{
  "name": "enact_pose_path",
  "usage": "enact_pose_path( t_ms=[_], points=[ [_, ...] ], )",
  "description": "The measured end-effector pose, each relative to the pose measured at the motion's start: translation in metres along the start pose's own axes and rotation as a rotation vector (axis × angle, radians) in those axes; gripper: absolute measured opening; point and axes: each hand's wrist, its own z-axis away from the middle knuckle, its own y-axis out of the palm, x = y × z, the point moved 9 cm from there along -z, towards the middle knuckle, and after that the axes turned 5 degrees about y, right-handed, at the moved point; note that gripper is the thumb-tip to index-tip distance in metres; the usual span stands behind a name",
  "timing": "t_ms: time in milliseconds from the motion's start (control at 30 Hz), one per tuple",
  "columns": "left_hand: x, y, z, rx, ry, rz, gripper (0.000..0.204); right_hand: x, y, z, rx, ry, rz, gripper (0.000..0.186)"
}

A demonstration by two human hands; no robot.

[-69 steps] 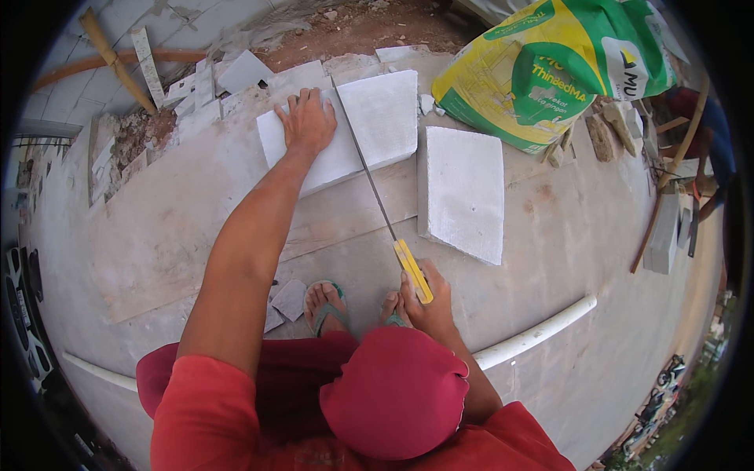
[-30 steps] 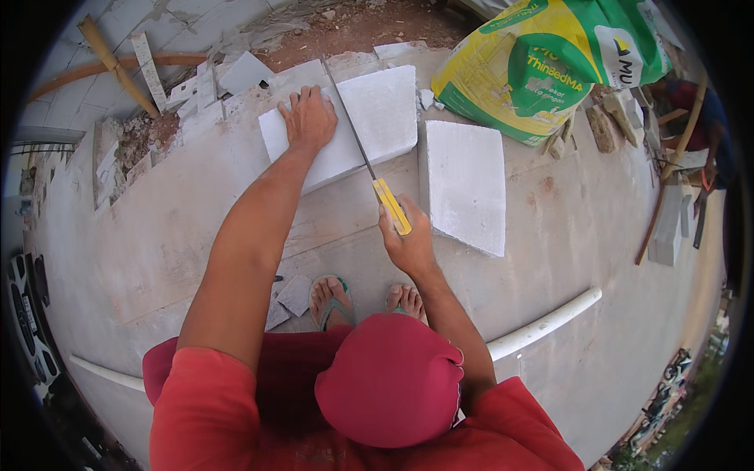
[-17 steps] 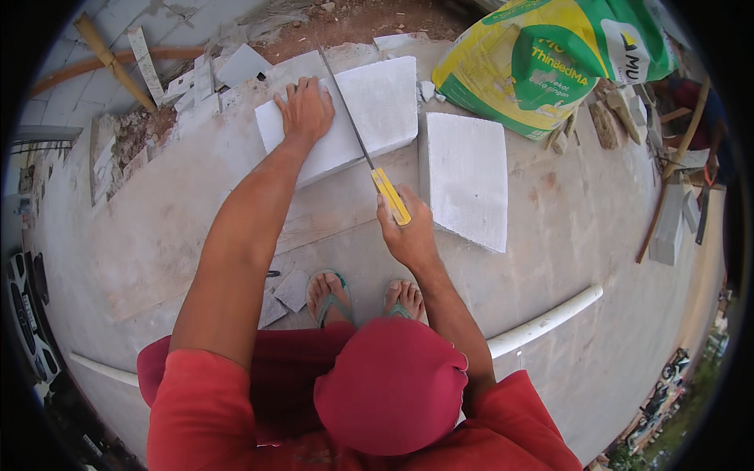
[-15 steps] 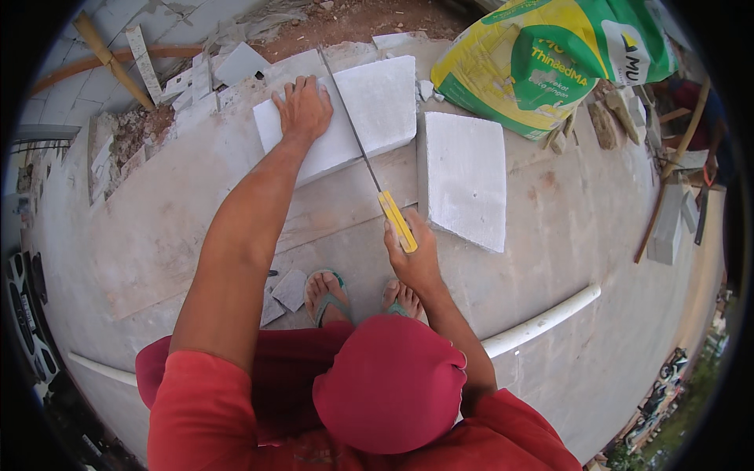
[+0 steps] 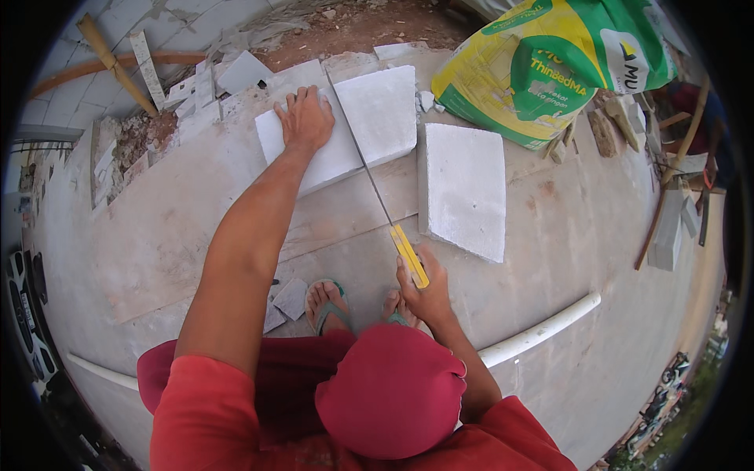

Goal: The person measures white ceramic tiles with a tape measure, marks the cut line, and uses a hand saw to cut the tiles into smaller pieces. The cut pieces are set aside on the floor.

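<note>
A white lightweight concrete block [image 5: 375, 110] lies on the floor boards in front of me. My left hand [image 5: 305, 122] presses on its left part with fingers spread. Closed round the yellow handle of a hand saw [image 5: 409, 257] is my right hand [image 5: 424, 284]. The saw's thin blade lies across the block, slanting from its far edge toward me, just right of my left hand. How deep the blade sits in the block I cannot tell. A second white block [image 5: 465, 184] lies flat to the right of the blade.
A yellow and green bag [image 5: 510, 74] stands at the far right of the blocks. Small grey offcuts [image 5: 290, 298] lie beside my left foot. A white pipe [image 5: 542, 331] runs along the floor at right. Broken pieces and wooden sticks [image 5: 118, 71] are at far left.
My right hand has drawn the saw back toward me and slightly right along the block. My left hand stays on the block.
</note>
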Motion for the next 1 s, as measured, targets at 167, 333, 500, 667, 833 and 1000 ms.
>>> enact_pose_path(
  t_ms=[167,333,500,667,833,1000],
  points=[
    [-0.006,0.001,0.001,0.011,0.013,-0.034,0.045,-0.008,-0.033,0.057,-0.031,-0.031,0.029,0.022],
    [-0.016,0.004,-0.002,-0.024,0.046,0.021,0.044,0.020,0.016,-0.060,-0.088,-0.124,0.011,0.022],
    [0.000,-0.002,0.001,-0.047,0.005,-0.009,0.041,-0.013,-0.003,0.024,-0.024,-0.045,-0.012,0.028],
    [-0.004,0.001,0.005,-0.015,0.008,-0.026,0.041,-0.021,-0.021,0.051,0.033,0.009,0.046,0.028],
    [-0.012,0.008,-0.004,-0.077,0.043,0.023,0.042,0.025,0.020,-0.079,-0.040,-0.044,0.047,0.029],
    [0.003,-0.006,0.001,-0.039,-0.028,0.030,0.044,-0.011,-0.013,0.031,0.010,0.024,0.008,0.021]
  ],
)
